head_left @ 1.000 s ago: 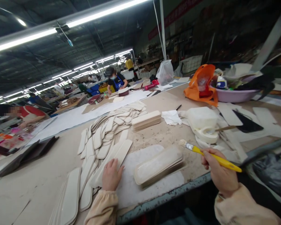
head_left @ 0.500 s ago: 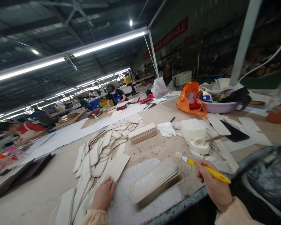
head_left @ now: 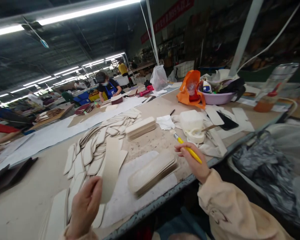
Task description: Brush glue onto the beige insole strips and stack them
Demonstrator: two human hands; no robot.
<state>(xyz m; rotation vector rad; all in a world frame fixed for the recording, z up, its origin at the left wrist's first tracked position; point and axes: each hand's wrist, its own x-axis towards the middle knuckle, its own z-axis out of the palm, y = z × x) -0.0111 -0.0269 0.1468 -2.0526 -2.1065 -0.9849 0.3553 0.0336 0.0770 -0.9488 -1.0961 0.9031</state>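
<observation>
My left hand point(head_left: 86, 203) is closed on the near end of a flat cream strip point(head_left: 111, 166), raised above a loose heap of similar rounded strips point(head_left: 91, 146). In my right hand point(head_left: 193, 160) is a paintbrush point(head_left: 190, 150) with a yellow handle, its pale bristles pointing away to the left. Between my hands, a neat stack of cream strips point(head_left: 152, 171) lies on a white sheet point(head_left: 147, 156). Beyond the brush stands a whitish plastic container point(head_left: 191, 120) with a roll of tape point(head_left: 196, 136) against it.
A second strip stack point(head_left: 140, 127) lies farther back, beside crumpled white paper point(head_left: 165, 122). A lilac basin point(head_left: 218, 97), an orange bag point(head_left: 189, 89) and a bottle of amber liquid point(head_left: 266, 101) stand at the back right. Below the table edge is a lined bin point(head_left: 267, 166). A co-worker point(head_left: 108, 87) works farther off.
My left hand has lifted a strip off the heap toward me. The brush in my right hand has moved left, its handle now more steeply slanted. The view has turned right and down.
</observation>
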